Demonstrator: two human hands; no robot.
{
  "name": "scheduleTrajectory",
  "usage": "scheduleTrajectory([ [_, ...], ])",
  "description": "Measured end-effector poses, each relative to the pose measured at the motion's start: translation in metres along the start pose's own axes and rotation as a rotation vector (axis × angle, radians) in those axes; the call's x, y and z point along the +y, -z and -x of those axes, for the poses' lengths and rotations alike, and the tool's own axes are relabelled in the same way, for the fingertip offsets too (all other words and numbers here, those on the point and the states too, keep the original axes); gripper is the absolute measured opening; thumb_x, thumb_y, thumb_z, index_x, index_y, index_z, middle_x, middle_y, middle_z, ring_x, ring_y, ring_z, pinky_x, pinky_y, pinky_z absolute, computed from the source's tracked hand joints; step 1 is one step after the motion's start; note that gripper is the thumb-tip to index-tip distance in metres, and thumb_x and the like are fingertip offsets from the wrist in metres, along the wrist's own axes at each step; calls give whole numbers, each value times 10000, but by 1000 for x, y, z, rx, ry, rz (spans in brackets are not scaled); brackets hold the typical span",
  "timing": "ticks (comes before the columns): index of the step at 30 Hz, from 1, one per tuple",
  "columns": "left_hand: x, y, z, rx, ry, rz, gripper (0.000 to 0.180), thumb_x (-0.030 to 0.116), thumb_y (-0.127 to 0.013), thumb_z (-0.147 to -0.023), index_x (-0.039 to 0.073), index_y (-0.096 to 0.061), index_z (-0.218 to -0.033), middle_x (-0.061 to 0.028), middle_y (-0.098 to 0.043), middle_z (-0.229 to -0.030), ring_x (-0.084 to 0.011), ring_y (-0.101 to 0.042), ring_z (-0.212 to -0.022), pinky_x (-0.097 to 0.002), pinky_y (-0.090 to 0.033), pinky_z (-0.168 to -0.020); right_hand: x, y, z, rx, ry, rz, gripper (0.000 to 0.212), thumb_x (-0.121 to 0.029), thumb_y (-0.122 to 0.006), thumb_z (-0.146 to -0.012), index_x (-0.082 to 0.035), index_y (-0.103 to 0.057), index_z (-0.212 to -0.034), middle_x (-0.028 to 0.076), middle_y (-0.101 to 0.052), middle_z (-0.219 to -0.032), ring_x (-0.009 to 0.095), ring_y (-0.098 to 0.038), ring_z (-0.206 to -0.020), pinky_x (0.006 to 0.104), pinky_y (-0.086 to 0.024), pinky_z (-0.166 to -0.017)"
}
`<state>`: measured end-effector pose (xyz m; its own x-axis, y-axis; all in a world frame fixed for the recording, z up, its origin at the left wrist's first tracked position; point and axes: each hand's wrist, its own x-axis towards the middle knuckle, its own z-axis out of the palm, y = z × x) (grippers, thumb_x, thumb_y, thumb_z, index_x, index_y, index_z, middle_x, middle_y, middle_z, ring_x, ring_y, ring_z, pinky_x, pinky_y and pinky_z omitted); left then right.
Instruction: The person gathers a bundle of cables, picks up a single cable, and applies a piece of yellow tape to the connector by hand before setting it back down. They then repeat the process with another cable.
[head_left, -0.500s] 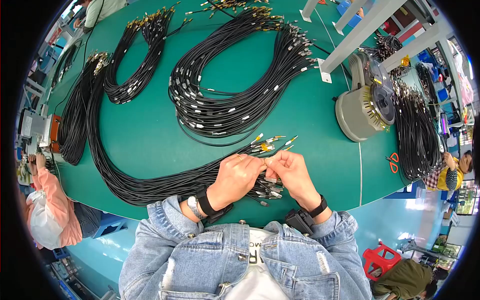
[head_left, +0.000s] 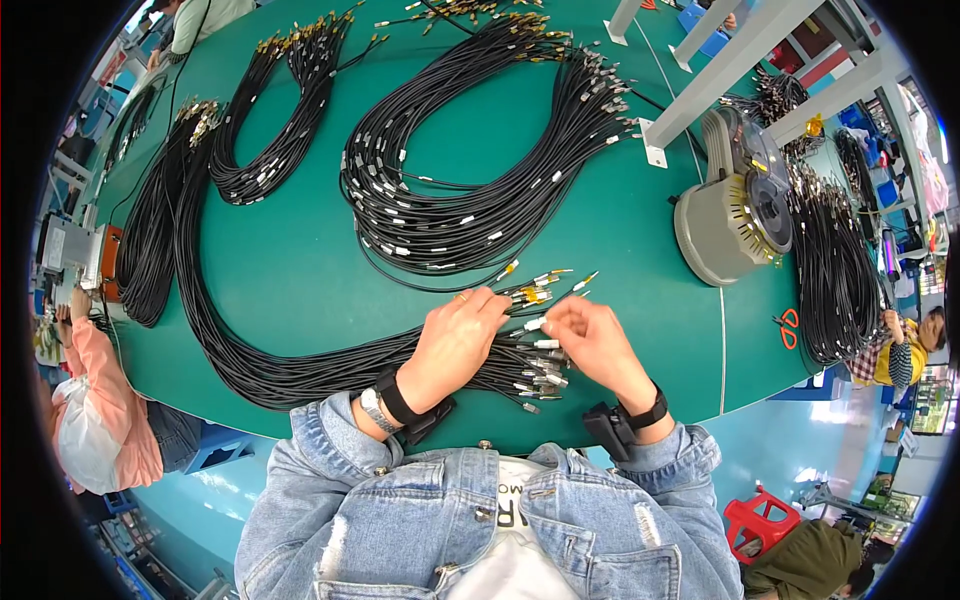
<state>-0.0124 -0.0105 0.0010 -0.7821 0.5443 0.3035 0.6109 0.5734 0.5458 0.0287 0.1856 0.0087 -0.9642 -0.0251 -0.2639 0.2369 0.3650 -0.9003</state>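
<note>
A long bundle of thin black cables (head_left: 300,380) curves along the near side of the green table, its white and yellow tagged ends (head_left: 540,375) fanned out between my hands. My left hand (head_left: 455,340) is closed over the cables just short of those ends, fingers curled down so the strands beneath are partly hidden. At the tip of one cable, by a white sleeve (head_left: 536,324), the thumb and fingers of my right hand (head_left: 597,345) are pinched together. Both wrists wear black straps.
More black cable coils (head_left: 450,215) lie beyond my hands and at the left. A grey round dispenser (head_left: 725,220) stands at the right, near orange-handled scissors (head_left: 790,330) and a hanging-looking cable bundle (head_left: 830,270). White metal posts (head_left: 715,85) rise at the back right. Other people sit around.
My hands, close together before, have parted. The left has slid back left along the cables; the right has shifted slightly right, and a white sleeve now shows between them.
</note>
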Motion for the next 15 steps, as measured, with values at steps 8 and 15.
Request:
scheduleTrajectory([
  [8, 2, -1, -3, -70, 29, -51, 169, 86, -645, -768, 59, -591, -926, -80, -559, -803, -291, -585, -735, -378, -491, -611, 4, -7, -20, 267, 328, 421, 166, -38, -653, -789, 34, -600, -929, 48, -540, -642, 129, -496, -526, 266, -406, -510],
  [15, -1, -1, -9, -45, 43, -3, 123, 89, -657, -759, 54, -596, -860, -79, -558, -771, -285, -578, -722, -375, -479, -608, -7, 2, -20, 99, 108, 123, 86, -36, -639, -818, 17, -602, -876, 30, -601, -751, 73, -519, -604, 220, -423, -542],
])
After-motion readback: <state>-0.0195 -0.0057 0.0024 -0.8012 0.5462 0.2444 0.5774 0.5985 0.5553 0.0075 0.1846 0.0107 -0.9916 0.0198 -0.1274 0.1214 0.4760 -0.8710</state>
